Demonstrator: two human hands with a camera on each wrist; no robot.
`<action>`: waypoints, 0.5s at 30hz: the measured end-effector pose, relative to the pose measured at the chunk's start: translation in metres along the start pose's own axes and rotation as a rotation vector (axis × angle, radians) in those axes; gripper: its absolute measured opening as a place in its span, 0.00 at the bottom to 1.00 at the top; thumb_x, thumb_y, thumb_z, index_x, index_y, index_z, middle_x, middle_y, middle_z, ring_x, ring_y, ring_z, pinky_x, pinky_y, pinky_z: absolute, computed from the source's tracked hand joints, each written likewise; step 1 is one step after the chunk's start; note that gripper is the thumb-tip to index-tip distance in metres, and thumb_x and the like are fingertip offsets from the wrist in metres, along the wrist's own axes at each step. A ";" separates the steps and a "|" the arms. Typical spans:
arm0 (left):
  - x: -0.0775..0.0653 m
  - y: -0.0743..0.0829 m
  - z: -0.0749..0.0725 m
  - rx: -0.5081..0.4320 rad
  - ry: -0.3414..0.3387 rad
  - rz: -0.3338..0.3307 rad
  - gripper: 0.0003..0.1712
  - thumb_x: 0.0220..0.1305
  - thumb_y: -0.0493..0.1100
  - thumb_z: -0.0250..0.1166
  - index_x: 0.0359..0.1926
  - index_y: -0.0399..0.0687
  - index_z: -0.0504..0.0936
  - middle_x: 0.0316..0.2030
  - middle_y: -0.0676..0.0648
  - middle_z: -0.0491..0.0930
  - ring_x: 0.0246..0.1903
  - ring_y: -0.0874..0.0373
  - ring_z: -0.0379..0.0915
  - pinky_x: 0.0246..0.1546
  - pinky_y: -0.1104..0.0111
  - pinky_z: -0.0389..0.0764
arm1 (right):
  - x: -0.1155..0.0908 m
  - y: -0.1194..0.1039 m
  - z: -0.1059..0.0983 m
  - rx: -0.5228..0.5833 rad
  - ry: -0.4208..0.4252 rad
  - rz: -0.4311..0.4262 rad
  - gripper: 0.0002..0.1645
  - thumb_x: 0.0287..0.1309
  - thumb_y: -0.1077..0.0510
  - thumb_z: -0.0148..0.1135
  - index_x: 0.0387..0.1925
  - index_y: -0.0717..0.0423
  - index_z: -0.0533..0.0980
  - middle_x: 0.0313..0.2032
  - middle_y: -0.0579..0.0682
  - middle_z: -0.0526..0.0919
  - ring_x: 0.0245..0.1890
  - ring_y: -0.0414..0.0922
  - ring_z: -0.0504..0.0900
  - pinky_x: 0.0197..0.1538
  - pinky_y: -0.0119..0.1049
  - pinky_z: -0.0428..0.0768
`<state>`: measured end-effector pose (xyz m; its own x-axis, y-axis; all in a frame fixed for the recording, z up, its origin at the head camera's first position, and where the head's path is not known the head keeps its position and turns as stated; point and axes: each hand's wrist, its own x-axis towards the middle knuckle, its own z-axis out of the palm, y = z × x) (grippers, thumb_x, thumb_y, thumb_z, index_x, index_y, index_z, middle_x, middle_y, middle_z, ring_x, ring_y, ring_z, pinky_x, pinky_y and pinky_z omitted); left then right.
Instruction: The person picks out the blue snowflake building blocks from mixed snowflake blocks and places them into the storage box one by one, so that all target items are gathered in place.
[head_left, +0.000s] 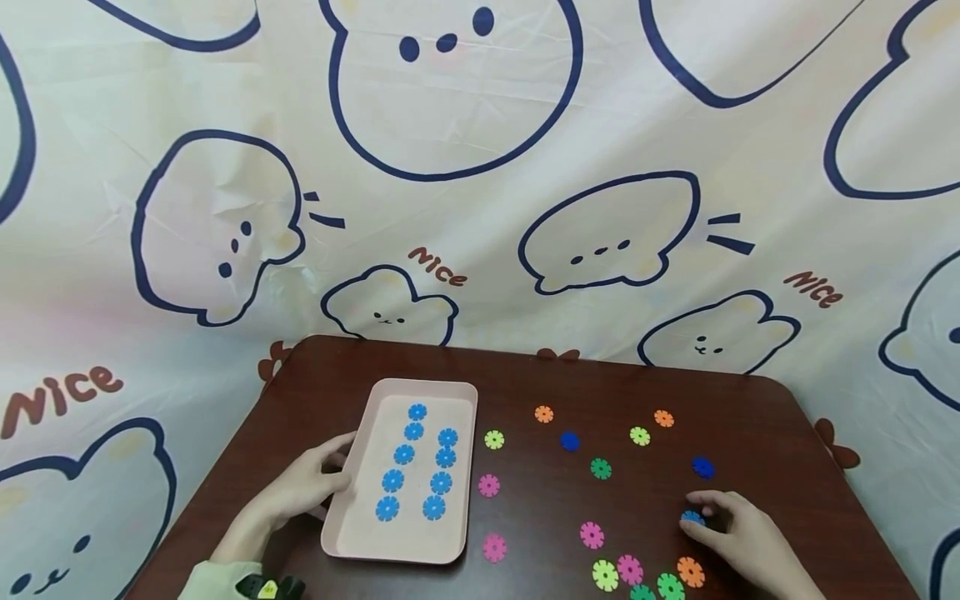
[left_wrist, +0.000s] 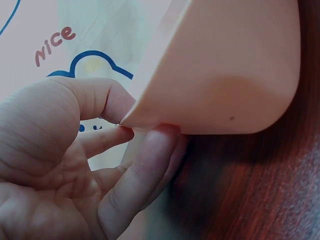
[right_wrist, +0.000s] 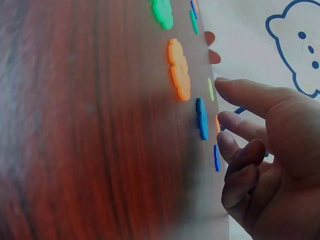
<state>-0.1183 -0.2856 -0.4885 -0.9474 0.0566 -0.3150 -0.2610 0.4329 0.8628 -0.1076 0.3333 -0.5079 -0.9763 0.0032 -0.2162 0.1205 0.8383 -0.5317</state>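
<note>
My left hand [head_left: 303, 479] grips the left edge of a pale pink tray [head_left: 341, 533], thumb on one side of its wall and fingers on the other. Inside the tray lie several light blue flower-shaped discs [head_left: 403, 454] in two columns. On the right of the table, my right hand [head_left: 738, 529] hovers with thumb and forefinger spread around another light blue disc [head_left: 692, 517]. In the right wrist view that blue disc [right_wrist: 202, 119] lies on the tabletop, apart from the fingertips [right_wrist: 226, 118].
Orange [head_left: 691, 572], pink [head_left: 592, 535], yellow-green [head_left: 605, 575], green [head_left: 601, 468] and dark blue discs [head_left: 702, 467] lie scattered on the dark brown table [head_left: 525, 375] right of the tray. A patterned white cloth [head_left: 480, 217] hangs behind the table.
</note>
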 end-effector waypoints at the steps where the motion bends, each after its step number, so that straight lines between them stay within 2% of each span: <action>1: 0.000 0.000 0.000 0.003 0.001 0.000 0.41 0.64 0.33 0.64 0.78 0.40 0.62 0.49 0.36 0.75 0.36 0.47 0.82 0.25 0.51 0.87 | 0.000 0.002 0.001 -0.008 -0.012 -0.004 0.36 0.55 0.35 0.75 0.54 0.56 0.83 0.41 0.48 0.80 0.39 0.46 0.75 0.40 0.42 0.76; 7: -0.001 0.001 0.000 0.010 0.006 -0.008 0.41 0.64 0.34 0.64 0.78 0.40 0.62 0.49 0.36 0.75 0.36 0.48 0.82 0.25 0.51 0.87 | 0.003 0.010 0.005 0.003 -0.059 0.012 0.37 0.51 0.33 0.77 0.52 0.55 0.83 0.37 0.47 0.78 0.38 0.46 0.74 0.42 0.44 0.76; 15: 0.000 0.001 0.000 0.009 0.005 -0.001 0.42 0.63 0.33 0.64 0.78 0.40 0.62 0.49 0.36 0.75 0.36 0.48 0.82 0.24 0.51 0.87 | 0.004 0.008 0.004 0.019 -0.052 0.013 0.35 0.51 0.35 0.77 0.50 0.55 0.83 0.35 0.46 0.78 0.38 0.46 0.74 0.43 0.43 0.76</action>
<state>-0.1183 -0.2854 -0.4878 -0.9480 0.0516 -0.3140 -0.2604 0.4414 0.8587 -0.1097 0.3377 -0.5160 -0.9641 -0.0146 -0.2650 0.1369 0.8281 -0.5437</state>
